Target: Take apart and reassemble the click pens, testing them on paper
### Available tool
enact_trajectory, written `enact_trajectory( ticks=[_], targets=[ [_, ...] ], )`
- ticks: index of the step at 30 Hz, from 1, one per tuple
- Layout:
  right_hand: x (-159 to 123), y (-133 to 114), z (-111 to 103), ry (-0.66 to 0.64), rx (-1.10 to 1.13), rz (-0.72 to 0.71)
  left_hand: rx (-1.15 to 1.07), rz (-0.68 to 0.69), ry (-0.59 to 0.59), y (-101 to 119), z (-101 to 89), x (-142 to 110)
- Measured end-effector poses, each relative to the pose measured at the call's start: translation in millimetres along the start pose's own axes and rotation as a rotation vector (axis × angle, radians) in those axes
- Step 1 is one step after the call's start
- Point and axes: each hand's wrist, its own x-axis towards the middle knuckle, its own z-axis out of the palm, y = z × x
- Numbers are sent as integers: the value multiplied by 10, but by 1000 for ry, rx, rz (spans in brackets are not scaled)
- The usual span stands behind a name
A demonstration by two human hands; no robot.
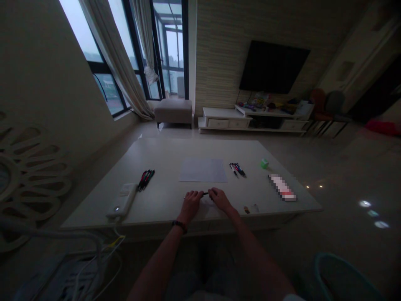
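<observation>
Entered left to right across the white table (163, 205), as we find it. Item one: a white plastic box (123, 200) showing one small lit dot, with a cord (116, 229) running off its near end. Item two: a bundle of pens (145, 179) with red and dark barrels. Item three: the left hand (191, 205), a beaded bracelet (179, 226) at its wrist, curled closed over a slim dark pen (205, 193) lying crosswise near the table's edge. Item four: a sheet of paper (203, 170), flat, just beyond the hands. Item five: the right hand (220, 199), fingers curled onto the pen's other end; how tightly, we cannot tell. We judge the pen light, stiff and somewhat slippery, best held along its barrel. Item six: a second bundle of pens (237, 169). Item seven: a small brown scrap (247, 210). Item eight: a small green object (265, 164). Item nine: a long packet (282, 187), blurred and unreadable.
</observation>
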Motion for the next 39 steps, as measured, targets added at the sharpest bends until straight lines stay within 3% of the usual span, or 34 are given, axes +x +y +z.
enact_trajectory(
  ticks=[14,21,24,26,29,32,34,36,39],
  targets=[
    [-10,14,4,-53,27,-31,-12,19,-29,-12,-29,-5],
    [-44,100,164,22,233,152,-101,34,78,-26,5,-34],
    [-137,47,105,-9,297,148,-303,-101,175,-40,3,7],
    [-255,-5,61,52,283,111,-539,-314,288,-32,-34,85],
    [-456,-121,73,103,226,15,-1077,-636,412,72,-127,243],
    [-567,-286,157,113,235,-51,-1659,-735,331,298,-185,333],
    [-558,-385,192,181,247,-92,-1871,-742,199,470,-177,310],
    [-488,-440,167,286,257,-87,-1909,-718,83,603,-145,229],
    [-308,-425,-11,535,317,13,-1662,-620,-97,642,-101,61]
  ],
)
